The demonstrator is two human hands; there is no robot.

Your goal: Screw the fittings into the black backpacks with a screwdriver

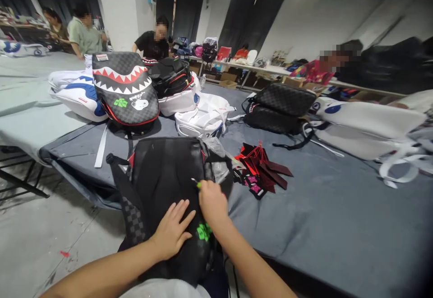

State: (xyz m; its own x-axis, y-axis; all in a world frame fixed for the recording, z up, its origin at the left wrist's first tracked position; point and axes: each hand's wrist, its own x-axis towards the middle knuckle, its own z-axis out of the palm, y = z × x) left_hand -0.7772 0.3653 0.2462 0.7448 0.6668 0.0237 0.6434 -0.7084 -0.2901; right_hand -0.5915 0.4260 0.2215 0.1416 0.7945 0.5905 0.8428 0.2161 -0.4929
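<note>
A black backpack (165, 167) leans against the table edge in front of me, its padded back panel facing up. My left hand (173, 230) lies flat on that panel, fingers stretched out. Beside it on the right, my right hand (214, 203) is closed round a small green-handled tool (199, 184) with a thin, light tip; its exact kind is hidden by the fingers. The tip is over the panel's right side, and I cannot tell whether it touches. Bright green patches (204, 232) show on the backpack below my right hand. A checkered strap (133, 216) hangs at the left.
Dark red and black tags (265, 169) lie on the grey-covered table (324, 207) to the right. A shark-mouth backpack (126, 92), white bags (203, 115), a dark checkered bag (280, 106) and more white bags (368, 119) stand behind. Several people are in the background.
</note>
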